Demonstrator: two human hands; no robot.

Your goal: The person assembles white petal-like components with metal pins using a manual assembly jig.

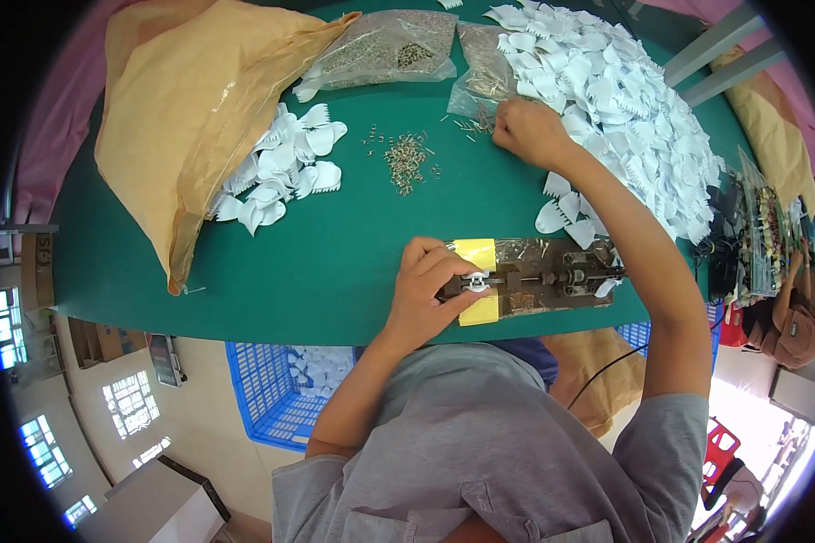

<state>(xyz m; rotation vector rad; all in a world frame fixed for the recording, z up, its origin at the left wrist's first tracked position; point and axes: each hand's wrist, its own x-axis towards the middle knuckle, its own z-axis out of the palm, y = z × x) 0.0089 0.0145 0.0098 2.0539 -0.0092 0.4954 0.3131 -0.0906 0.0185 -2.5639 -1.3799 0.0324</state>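
My left hand (426, 290) pinches a small white plastic clip piece (478, 283) between thumb and fingers. It holds the piece at the left end of a dark metal bench fixture (552, 276), beside yellow tape (476, 252). My right hand (530, 133) reaches forward with fingers curled closed, beside a few thin metal pins (471, 126); whatever its fingertips hold is hidden. Left of the pins lies a small heap of metal springs (407, 163). White toothed clip halves are piled high (625, 127) right of my right hand, with a few loose ones (566, 210) near the forearm.
A big tan paper sack (190, 118) lies at the left, with white clip halves (285, 163) at its mouth. Clear plastic bags of metal parts (380, 52) (484, 68) stand at the back. A blue basket (263, 398) sits below the green table's (317, 271) near edge.
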